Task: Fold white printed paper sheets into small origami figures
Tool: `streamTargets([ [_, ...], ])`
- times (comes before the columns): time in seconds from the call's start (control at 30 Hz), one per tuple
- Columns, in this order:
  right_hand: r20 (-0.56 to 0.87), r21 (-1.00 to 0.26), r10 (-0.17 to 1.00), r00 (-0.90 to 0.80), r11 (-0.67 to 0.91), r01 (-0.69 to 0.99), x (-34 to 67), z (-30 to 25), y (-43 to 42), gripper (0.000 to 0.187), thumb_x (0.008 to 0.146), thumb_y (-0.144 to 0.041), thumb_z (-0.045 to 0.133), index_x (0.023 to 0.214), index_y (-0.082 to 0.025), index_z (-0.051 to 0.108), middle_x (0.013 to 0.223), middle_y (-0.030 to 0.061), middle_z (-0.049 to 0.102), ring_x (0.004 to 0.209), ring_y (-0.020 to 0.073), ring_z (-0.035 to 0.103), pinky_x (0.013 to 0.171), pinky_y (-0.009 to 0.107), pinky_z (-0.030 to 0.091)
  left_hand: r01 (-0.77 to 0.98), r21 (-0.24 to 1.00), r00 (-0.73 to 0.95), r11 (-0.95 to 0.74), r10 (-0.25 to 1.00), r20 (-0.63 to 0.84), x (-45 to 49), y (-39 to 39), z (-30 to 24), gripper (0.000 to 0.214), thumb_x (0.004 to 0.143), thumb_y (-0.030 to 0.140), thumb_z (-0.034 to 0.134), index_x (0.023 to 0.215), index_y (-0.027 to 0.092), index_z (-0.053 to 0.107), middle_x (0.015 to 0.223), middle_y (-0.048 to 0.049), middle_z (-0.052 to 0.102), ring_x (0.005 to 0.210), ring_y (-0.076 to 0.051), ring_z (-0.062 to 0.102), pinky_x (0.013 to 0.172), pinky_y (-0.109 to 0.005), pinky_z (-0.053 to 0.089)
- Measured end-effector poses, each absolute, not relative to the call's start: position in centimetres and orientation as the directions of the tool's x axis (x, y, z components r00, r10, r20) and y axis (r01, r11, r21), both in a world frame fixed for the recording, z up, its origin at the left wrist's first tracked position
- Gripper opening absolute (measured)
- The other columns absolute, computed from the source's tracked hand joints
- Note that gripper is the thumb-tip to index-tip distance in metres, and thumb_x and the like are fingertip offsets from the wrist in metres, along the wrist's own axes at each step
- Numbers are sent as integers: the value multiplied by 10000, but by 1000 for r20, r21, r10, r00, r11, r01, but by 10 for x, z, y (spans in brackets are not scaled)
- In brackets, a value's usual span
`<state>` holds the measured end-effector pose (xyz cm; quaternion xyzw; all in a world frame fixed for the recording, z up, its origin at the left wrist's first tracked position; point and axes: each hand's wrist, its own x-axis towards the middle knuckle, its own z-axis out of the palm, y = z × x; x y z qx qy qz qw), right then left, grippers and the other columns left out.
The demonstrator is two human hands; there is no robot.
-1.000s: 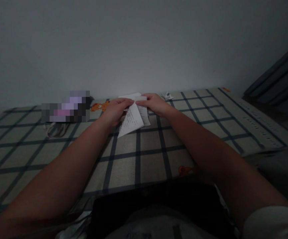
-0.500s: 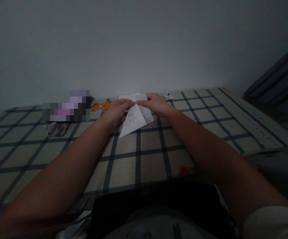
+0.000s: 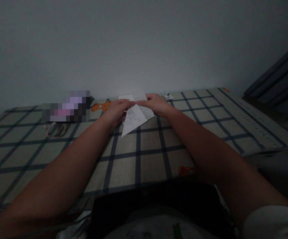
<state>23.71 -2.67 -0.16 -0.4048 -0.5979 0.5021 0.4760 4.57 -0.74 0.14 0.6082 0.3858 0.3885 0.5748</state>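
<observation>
A sheet of printed white paper (image 3: 134, 119), folded into pointed flaps, is held above the checked cloth in the middle of the view. My left hand (image 3: 116, 110) is closed on its left side, thumb on top and the other fingers mostly hidden beneath. From the right, my right hand (image 3: 157, 104) pinches the paper, its thumb pressed near the centre. Both thumb tips almost meet where the flaps cross. One flap points down and toward me, with rows of small print on it.
Behind my right hand lies a small folded paper piece (image 3: 168, 96). At the left is a blurred-out purple and pink item (image 3: 70, 105) with a strap-like loop (image 3: 56, 129) in front. A checked cloth (image 3: 148, 166) covers the surface, which meets a plain wall (image 3: 144, 46).
The folded paper has turned slightly between my fingers; its lower tip has shifted a little to the right, and its flaps sit at a different angle. Both hands stay nearly in place.
</observation>
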Motion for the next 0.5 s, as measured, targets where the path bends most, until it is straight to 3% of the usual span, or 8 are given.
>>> streamTargets([
  [0.17,143,-990,957,-253,134,-50,236,-1,-28,176,772,-290,737,887,-171,677,866,52,729,718,150,659,626,249,525,8,1000,450,-26,893,20,45,-7,-1,218,728,356,734,781,159,658,750,-43,686,581,-122,609,550,-231,475],
  [0.37,254,-960,955,-156,268,80,233,-1,-27,213,775,-323,725,895,-152,687,880,44,729,730,142,651,627,237,512,-67,998,467,6,884,27,45,-6,0,201,734,330,737,789,150,667,773,-41,701,633,-128,638,606,-234,505],
  [0.5,246,-965,951,-189,259,48,234,0,-27,224,764,-324,740,903,-158,688,892,45,735,736,143,658,635,239,519,-61,998,439,11,898,17,45,-7,3,220,738,345,733,794,146,660,747,-34,686,603,-124,621,568,-229,483],
])
